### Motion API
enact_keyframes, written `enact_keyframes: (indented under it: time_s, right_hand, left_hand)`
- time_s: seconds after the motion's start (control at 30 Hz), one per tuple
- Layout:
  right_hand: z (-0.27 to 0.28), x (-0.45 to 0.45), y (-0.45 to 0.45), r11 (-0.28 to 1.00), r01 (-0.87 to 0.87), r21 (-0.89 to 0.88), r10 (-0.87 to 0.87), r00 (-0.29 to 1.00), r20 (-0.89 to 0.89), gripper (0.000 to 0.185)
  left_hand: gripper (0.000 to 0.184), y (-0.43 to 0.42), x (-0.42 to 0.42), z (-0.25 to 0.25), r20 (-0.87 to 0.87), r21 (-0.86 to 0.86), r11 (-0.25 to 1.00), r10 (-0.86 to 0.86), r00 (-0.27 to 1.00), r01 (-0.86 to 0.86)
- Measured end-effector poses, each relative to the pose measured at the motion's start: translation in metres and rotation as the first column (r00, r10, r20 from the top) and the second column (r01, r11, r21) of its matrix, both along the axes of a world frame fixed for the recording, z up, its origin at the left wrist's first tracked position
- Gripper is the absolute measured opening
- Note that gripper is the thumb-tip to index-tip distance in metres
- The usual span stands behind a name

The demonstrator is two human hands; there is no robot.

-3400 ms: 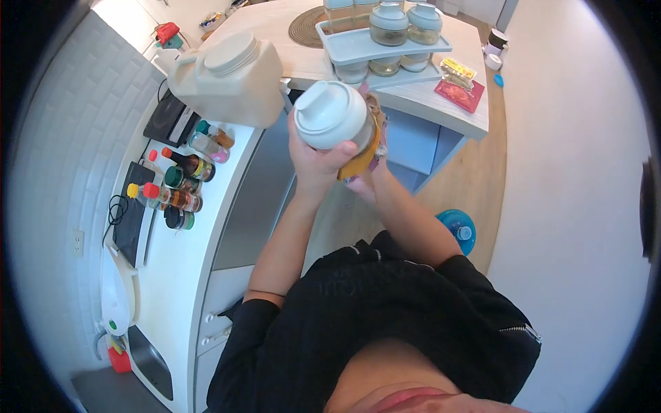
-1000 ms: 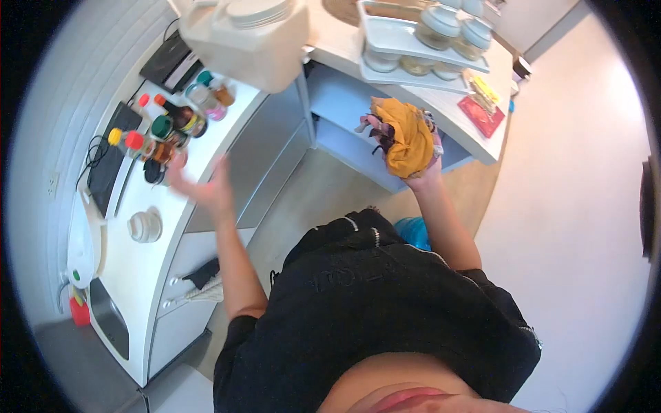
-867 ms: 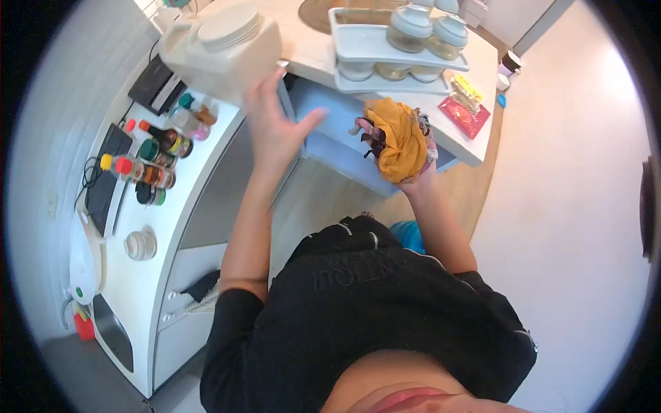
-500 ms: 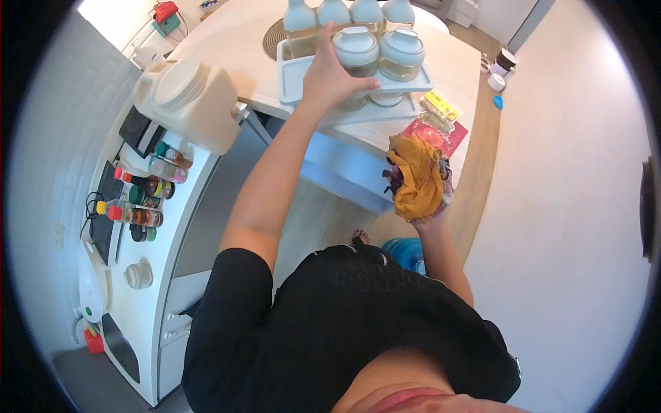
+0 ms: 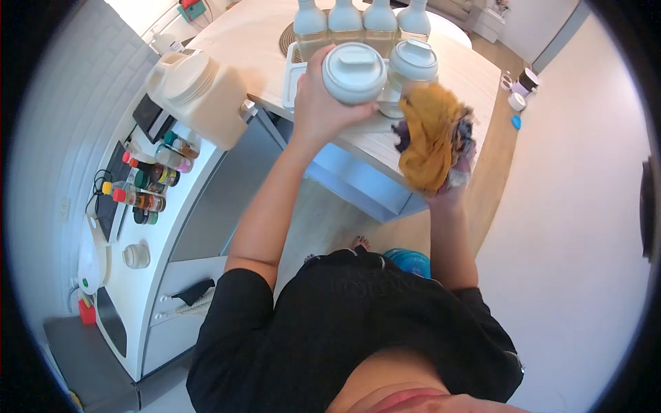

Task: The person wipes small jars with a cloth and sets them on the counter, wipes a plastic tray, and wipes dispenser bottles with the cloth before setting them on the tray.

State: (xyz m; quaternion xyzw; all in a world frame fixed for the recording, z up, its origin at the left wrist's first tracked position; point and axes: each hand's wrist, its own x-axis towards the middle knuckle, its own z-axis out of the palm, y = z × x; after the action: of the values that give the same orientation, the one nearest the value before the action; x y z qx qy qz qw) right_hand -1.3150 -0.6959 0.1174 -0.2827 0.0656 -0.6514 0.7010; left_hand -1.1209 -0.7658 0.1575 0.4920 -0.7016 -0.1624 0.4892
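A jar with a pale blue lid (image 5: pixel 354 72) is in my left hand (image 5: pixel 321 110), its fingers wrapped round the jar's side above the rack. My right hand (image 5: pixel 449 196) holds a bunched mustard-yellow cloth (image 5: pixel 428 138) with dark and pinkish patterned parts, and most of its fingers are hidden by it. Just behind the cloth stands a second lidded jar (image 5: pixel 413 62). The white tray rack (image 5: pixel 292 86) shows left of my left hand. Several bottles with pale blue tops (image 5: pixel 344 20) stand at the back of it.
A large cream jug (image 5: pixel 200 96) stands at the counter corner. Several sauce and spice bottles (image 5: pixel 148 201) and a small lidded jar (image 5: pixel 135 256) are on the white counter (image 5: pixel 162 255). Below the wooden table (image 5: pixel 268 41) is an open blue-white compartment (image 5: pixel 358 179). A blue water bottle (image 5: pixel 410 261) is on the floor.
My left hand went from the small jar's side of the counter to the rack and has taken hold of a lidded jar, now raised. The cloth in my right hand has moved up beside the other jar.
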Motion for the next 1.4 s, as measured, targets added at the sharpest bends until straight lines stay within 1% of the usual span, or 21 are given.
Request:
enact_keyframes:
  time_s: [0.07,0.13,0.17,0.2,0.23,0.27,0.3,0.33,0.43,0.47,0.57,0.67,0.87,1.0,1.07,1.13,1.17,1.27,1.33,1.37,1.4]
  right_hand:
    - [0.031,0.007,-0.011,1.0,-0.02,0.006,0.02,1.0,-0.007,0.062]
    - [0.051,0.027,-0.013,0.997,-0.016,0.075,0.028,0.986,-0.162,0.058]
    - [0.049,0.041,-0.013,0.999,0.042,-0.018,-0.046,0.933,-0.358,0.047]
    - [0.054,0.052,-0.011,0.973,0.027,-0.227,-0.166,0.77,-0.616,0.041]
    - [0.052,0.071,-0.008,0.854,0.098,-0.51,-0.483,0.513,-0.71,0.042]
    - [0.05,0.088,-0.005,0.653,0.059,-0.755,-0.748,0.199,-0.633,0.043]
    - [0.045,0.098,-0.002,0.658,0.05,-0.751,-0.743,0.204,-0.637,0.043]
    - [0.039,0.108,0.002,0.69,0.078,-0.72,-0.712,0.257,-0.654,0.043]
    - [0.035,0.128,0.016,0.775,0.076,-0.627,-0.6,0.402,-0.692,0.042]
    - [0.035,0.134,0.02,0.819,0.056,-0.572,-0.524,0.479,-0.704,0.039]
    - [0.035,0.157,0.029,0.822,0.006,-0.57,-0.5,0.489,-0.715,0.035]
    - [0.036,0.173,0.04,0.873,-0.07,-0.483,-0.352,0.596,-0.721,0.031]
    - [0.035,0.19,0.062,0.959,-0.091,-0.27,-0.151,0.64,-0.753,0.025]
    - [0.036,0.194,0.066,0.994,-0.044,-0.102,-0.052,0.626,-0.778,0.025]
    - [0.042,0.192,0.063,0.993,-0.064,0.102,0.108,0.844,-0.525,0.028]
    - [0.04,0.185,0.051,0.989,-0.15,0.014,0.135,0.841,-0.525,0.035]
    - [0.047,0.184,0.047,0.928,-0.346,-0.134,0.182,0.738,-0.65,0.037]
    - [0.06,0.208,0.045,0.728,-0.654,-0.206,0.215,0.503,-0.837,0.038]
    - [0.068,0.233,0.049,0.594,-0.728,-0.342,-0.175,0.297,-0.939,0.031]
    - [0.068,0.237,0.048,0.599,-0.724,-0.341,-0.174,0.298,-0.939,0.031]
    - [0.068,0.242,0.048,0.644,-0.734,-0.217,-0.07,0.227,-0.971,0.033]
  left_hand:
    - [0.098,0.024,0.005,-0.002,-0.059,-0.019,1.0,-0.011,0.998,0.01]
    - [0.097,0.048,0.012,-0.005,-0.044,-0.009,1.0,0.007,0.999,-0.007]
    - [0.097,0.061,0.013,-0.004,-0.001,-0.009,0.998,0.056,0.998,-0.056]
    - [0.097,0.063,0.018,-0.012,-0.005,0.001,0.998,0.065,0.998,-0.065]
    - [0.093,0.064,0.024,-0.027,-0.005,-0.129,0.989,0.071,0.997,-0.071]
    - [0.09,0.065,0.032,-0.038,-0.004,-0.257,0.964,0.077,0.997,-0.076]
    - [0.077,0.068,0.042,-0.035,-0.072,-0.218,0.975,-0.053,0.996,0.036]
    - [0.077,0.078,0.047,-0.035,-0.076,-0.211,0.977,-0.041,0.996,0.024]
    - [0.066,0.102,0.067,-0.044,0.028,-0.33,0.925,0.211,0.977,-0.19]
    - [0.066,0.106,0.075,-0.047,0.024,-0.32,0.925,0.224,0.974,-0.205]
    - [0.067,0.119,0.096,-0.05,0.005,-0.367,0.898,0.262,0.965,-0.242]
    - [0.074,0.132,0.114,-0.054,-0.043,-0.371,0.883,0.294,0.955,-0.288]
    - [0.092,0.159,0.147,-0.057,-0.15,-0.25,0.926,0.253,0.956,-0.284]
    - [0.098,0.172,0.173,-0.064,-0.215,-0.116,0.984,0.105,0.971,-0.132]
    - [0.101,0.175,0.185,-0.065,-0.281,-0.043,0.998,0.041,0.959,-0.055]
    - [0.101,0.18,0.192,-0.061,-0.222,-0.047,0.997,-0.064,0.973,0.054]
    - [0.101,0.184,0.193,-0.06,-0.223,-0.046,0.997,-0.073,0.972,0.064]
    - [0.094,0.195,0.195,-0.057,-0.201,0.026,0.992,-0.113,0.973,0.121]
    - [0.086,0.2,0.202,-0.058,-0.175,0.143,0.972,-0.16,0.971,0.186]
    - [0.082,0.201,0.201,-0.064,-0.359,0.162,0.96,-0.16,0.919,0.23]
    - [0.082,0.202,0.205,-0.068,-0.356,0.166,0.958,-0.163,0.92,0.234]
